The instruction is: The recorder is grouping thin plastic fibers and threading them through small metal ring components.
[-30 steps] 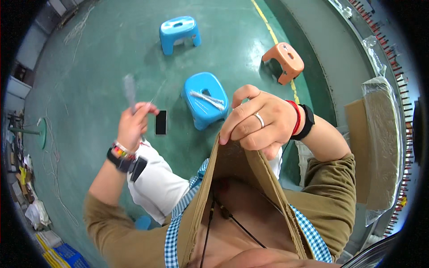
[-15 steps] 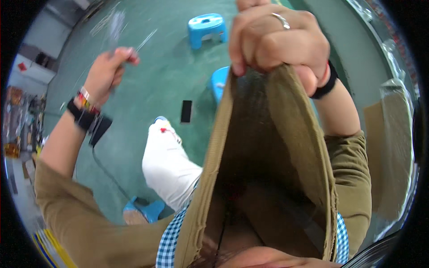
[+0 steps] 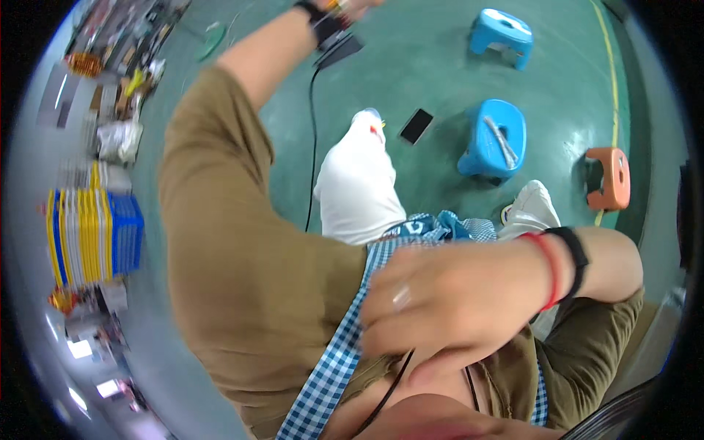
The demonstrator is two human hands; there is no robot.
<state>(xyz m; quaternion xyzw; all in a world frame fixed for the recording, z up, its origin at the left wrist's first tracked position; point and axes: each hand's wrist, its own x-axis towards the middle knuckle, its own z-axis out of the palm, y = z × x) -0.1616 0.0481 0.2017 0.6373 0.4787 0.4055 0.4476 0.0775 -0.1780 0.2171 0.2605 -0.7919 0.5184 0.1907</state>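
Observation:
My right hand point(image 3: 455, 301) lies against my chest, fingers curled on the neckline of my brown shirt point(image 3: 249, 279). It has a ring, with a red string and a black band at the wrist. A thin black cord point(image 3: 389, 389) comes out from under it. A blue checked cloth point(image 3: 345, 352) runs down my front. My left arm reaches up to the picture's top edge. Only the wrist with its bands shows, and my left hand point(image 3: 350, 6) is almost wholly cut off, so its grip is hidden. My white-trousered knee point(image 3: 356, 183) is below.
On the green floor stand two blue stools point(image 3: 491, 143) point(image 3: 502, 33) and an orange one point(image 3: 609, 180); a grey tool point(image 3: 502, 139) lies on the nearer blue stool. A black phone point(image 3: 416, 125) and a black cable point(image 3: 314, 132) lie on the floor. Stacked yellow and blue crates point(image 3: 95, 227) sit left.
My head has turned and tipped. My right hand has come down from holding the collar stretched out and now sits against my chest. My left arm has risen farther, out past the top edge.

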